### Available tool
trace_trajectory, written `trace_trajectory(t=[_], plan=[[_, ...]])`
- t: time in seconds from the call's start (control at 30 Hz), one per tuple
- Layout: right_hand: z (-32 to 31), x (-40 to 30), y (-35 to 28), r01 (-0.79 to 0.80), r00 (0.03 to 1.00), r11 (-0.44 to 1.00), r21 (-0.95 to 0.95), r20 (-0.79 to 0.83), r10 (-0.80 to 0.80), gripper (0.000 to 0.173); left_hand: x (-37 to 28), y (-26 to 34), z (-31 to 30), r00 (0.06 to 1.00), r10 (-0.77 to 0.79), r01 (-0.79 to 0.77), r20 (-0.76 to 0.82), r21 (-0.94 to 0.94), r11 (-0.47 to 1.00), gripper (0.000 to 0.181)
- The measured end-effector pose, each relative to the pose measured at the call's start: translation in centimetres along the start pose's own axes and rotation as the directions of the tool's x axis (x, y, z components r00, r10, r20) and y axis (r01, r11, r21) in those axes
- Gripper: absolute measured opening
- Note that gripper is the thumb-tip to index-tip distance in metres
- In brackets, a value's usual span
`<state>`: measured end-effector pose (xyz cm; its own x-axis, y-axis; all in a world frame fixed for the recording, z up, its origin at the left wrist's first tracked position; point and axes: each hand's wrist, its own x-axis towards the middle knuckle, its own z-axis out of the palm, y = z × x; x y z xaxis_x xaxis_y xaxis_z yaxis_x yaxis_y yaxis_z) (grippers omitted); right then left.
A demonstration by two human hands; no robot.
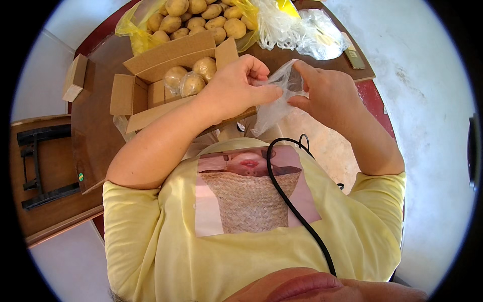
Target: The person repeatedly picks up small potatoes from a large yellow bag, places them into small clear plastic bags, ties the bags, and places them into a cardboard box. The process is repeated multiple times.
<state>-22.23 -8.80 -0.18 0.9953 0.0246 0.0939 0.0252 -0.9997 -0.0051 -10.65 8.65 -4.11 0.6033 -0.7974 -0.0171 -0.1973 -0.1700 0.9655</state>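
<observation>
In front of my chest, a thin clear plastic bag (268, 112) hangs between my two hands. My left hand (239, 85) pinches it with the thumb along its side. The bag's upper edge is at the index finger of my right hand (327, 92), whose thumb is near the bag's side. No contents show inside the bag. Just beyond my left forearm, an open cardboard box (169, 53) has its flaps spread. Several potatoes (191, 83) wrapped in clear plastic lie inside it. The forearm hides part of the box's near side.
Behind the box, a yellow plastic bag (140, 40) holds several loose potatoes (196, 22). Clear plastic bags (281, 28) are heaped to its right, near a phone-like object (354, 59). A small carton (75, 77) sits at the left of the brown table (100, 56). A black cable (294, 205) crosses my shirt.
</observation>
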Motion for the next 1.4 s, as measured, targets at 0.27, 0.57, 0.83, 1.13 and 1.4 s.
trace_trajectory(t=[0.27,0.57,0.83,1.13,1.4], plan=[[-0.1,-0.8,-1.6,0.071,0.989,0.992,-0.103,-0.120,-0.084,0.056,0.6,1.0,0.3,0.960,0.209,-0.113,-0.185,0.428,0.897,0.011],[0.8,-1.6,-2.6,0.116,0.969,0.980,-0.162,-0.198,-0.147,0.047,0.1,1.4,0.0,0.930,0.046,-0.076,-0.364,-0.068,0.995,0.009],[2.6,-0.9,-1.6,0.107,0.955,0.992,-0.070,-0.269,-0.122,0.042,0.5,1.8,0.0,0.959,-0.245,0.075,-0.139,-0.712,0.698,0.006],[-2.2,-3.4,-1.7,0.302,0.776,0.935,-0.185,-0.522,-0.354,0.046,-5.3,3.5,-0.6,0.931,0.337,-0.364,-0.139,-0.381,0.850,0.008],[-3.6,-4.3,-2.0,0.299,0.763,0.926,-0.229,-0.525,-0.377,0.051,-5.2,5.7,-1.6,0.850,0.526,-0.521,0.002,-0.141,0.842,0.010]])
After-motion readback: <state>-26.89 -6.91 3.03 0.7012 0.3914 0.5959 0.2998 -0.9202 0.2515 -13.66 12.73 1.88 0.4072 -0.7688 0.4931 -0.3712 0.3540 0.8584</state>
